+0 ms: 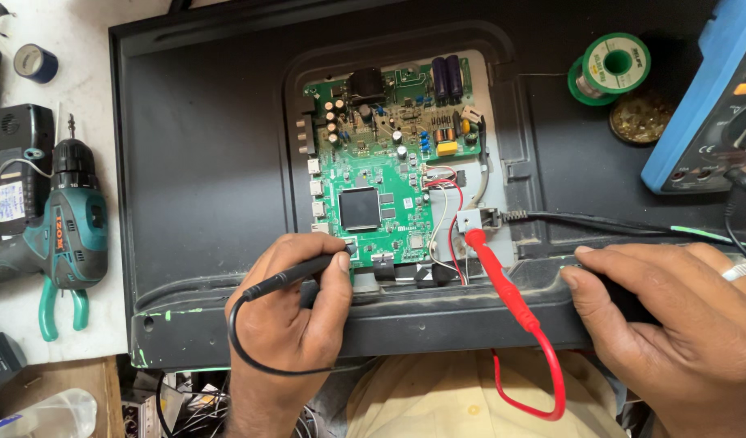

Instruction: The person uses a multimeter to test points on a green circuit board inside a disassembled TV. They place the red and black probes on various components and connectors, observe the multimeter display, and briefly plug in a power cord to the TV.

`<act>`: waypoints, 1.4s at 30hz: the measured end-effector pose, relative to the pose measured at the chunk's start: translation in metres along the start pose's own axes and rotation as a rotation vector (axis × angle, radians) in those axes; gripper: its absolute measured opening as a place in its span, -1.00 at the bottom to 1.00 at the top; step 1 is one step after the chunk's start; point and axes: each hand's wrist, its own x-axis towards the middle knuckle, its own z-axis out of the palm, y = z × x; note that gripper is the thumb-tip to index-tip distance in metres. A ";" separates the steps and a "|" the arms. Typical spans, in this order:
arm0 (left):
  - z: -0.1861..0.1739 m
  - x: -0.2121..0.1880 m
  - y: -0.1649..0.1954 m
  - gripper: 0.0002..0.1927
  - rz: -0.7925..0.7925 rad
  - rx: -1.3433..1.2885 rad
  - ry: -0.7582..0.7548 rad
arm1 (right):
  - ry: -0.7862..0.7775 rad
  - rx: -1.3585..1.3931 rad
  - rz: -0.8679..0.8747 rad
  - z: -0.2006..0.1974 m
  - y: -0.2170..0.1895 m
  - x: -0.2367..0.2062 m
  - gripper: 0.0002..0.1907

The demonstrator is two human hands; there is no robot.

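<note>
Black probe (296, 274): I grip it in left hand (296, 312) fingers, tip on green circuit board (381, 174). Red probe (503, 280) at 3 o'clock, loose. Right hand (673, 312) fingers flat, empty.

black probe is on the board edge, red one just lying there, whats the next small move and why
Probably pick up the red probe with the right hand. The left hand already holds the black probe at the lower edge of the green board, while the red probe lies loose and the right hand rests flat on the frame, holding nothing.
</note>
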 end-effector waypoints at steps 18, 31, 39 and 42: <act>0.000 0.000 0.000 -0.91 0.029 0.011 -0.012 | -0.006 0.003 0.001 -0.001 -0.001 0.001 -0.81; 0.002 0.000 -0.001 -0.90 0.057 -0.008 -0.004 | -0.010 0.009 0.004 -0.002 -0.001 0.002 -0.81; 0.000 0.000 0.000 -0.91 0.055 0.005 0.001 | 0.001 0.008 -0.005 0.000 0.001 0.000 -0.82; 0.001 0.000 0.000 -0.91 0.063 0.009 0.002 | 0.007 0.010 -0.009 0.000 0.001 -0.001 -0.82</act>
